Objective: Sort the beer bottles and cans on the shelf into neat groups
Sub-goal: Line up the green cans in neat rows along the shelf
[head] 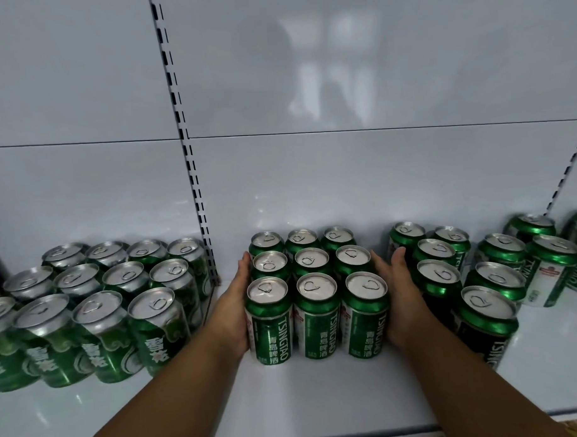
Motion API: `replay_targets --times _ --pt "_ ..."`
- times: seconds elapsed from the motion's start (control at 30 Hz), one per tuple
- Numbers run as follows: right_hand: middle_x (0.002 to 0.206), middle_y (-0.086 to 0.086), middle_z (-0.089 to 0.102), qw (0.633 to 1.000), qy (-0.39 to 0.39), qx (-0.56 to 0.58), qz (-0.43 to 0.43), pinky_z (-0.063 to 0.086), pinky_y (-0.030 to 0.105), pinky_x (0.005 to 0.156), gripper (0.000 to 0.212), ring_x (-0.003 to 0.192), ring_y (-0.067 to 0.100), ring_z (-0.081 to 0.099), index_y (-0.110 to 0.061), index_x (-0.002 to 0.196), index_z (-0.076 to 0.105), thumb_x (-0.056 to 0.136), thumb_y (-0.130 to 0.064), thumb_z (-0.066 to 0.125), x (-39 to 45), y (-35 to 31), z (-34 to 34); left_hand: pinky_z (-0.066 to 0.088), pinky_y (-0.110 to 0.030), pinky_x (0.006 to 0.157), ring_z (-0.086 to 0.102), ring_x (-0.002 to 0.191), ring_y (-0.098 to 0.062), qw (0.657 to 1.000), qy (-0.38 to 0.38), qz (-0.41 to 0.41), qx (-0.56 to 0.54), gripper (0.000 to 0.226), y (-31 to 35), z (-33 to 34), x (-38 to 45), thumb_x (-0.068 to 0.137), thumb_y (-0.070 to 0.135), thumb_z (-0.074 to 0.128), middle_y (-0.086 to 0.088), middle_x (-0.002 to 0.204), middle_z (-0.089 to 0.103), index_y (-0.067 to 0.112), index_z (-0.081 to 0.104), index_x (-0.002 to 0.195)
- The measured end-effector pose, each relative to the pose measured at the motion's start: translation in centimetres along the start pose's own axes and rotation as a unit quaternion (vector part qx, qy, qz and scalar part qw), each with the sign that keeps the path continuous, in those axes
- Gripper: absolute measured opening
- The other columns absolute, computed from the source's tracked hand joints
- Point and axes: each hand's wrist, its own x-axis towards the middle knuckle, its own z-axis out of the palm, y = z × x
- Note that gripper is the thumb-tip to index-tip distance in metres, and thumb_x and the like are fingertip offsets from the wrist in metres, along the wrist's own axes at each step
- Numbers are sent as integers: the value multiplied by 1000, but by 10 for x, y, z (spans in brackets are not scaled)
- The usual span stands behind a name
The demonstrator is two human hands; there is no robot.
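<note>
A three-by-three block of green aluminium Tsingtao beer cans with silver pull-tab tops (315,289) stands at the centre of the white metal shelf (319,397), set well back from its front edge. The block is flanked by both hands. The left hand (239,305) is laid flat against the nine o'clock side of the block, fingers straight and stretched toward the back row. The right hand (398,296) is pressed the same way against the three o'clock side. Neither hand is curled round a can.

The step appears to be a squaring-up of the block. It is likely done best with even pressure from both palms, applied low on the can walls, so that no can is tipped and the rows are closed without gaps.

At nine o'clock, past the slotted upright (194,176), a group of green-and-silver cans with Chinese lettering (97,306) is ranged in rows. At three o'clock, dark green Tsingtao cans (472,277) are crowded just beside the right hand, so little room is left there for a sideways shift. Further out at three o'clock, paler cans with white labels (550,268) are seen, less tidily placed.
</note>
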Motion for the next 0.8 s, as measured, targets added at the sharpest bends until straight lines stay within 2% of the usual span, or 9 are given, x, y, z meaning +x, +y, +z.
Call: replay_targets --times 0.1,0.33,0.5,0.57,0.7,0.8 --pt "124 12 67 1000 -15 7 8 45 48 100 74 113 28 65 -21 129 59 94 -69 16 0 -1 3 49 -41 84 75 85 -19 1000 -13 -5 -8 59 2 2 -2 100 51 33 -4 96 77 29 82 78" --pt "125 13 67 1000 -8 3 21 45 48 100 74 114 29 65 -20 131 59 93 -70 18 3 0 0 49 -39 80 75 78 -18 1000 7 -9 19 58 4 3 -1 99 52 35 -3 90 78 29 82 72" --pt "127 13 65 1000 1 -7 18 40 52 107 78 119 31 62 -20 134 57 90 -73 20 5 2 -3 50 -40 83 75 85 -21 999 28 -12 24 53 3 0 -1 96 55 40 -6 100 77 28 82 80" --pt "129 13 65 1000 5 -6 16 40 52 107 79 120 31 61 -20 135 56 90 -73 19 4 2 -2 51 -41 84 74 89 -22 999 40 0 21 50 2 -2 0 96 56 40 -6 103 76 26 80 94" --pt "128 10 66 999 25 -30 6 39 51 108 75 121 30 60 -22 135 56 93 -70 16 -2 5 -6 47 -41 93 66 99 -17 994 92 55 -1 40 -3 -7 -4 102 49 34 4 106 72 27 59 125" --pt "124 1 69 992 81 -101 3 40 44 106 73 119 21 60 -28 126 63 90 -75 19 -16 10 -10 35 -45 111 53 124 -18 991 106 86 2 48 -13 -25 -14 103 48 31 0 144 53 22 48 141"
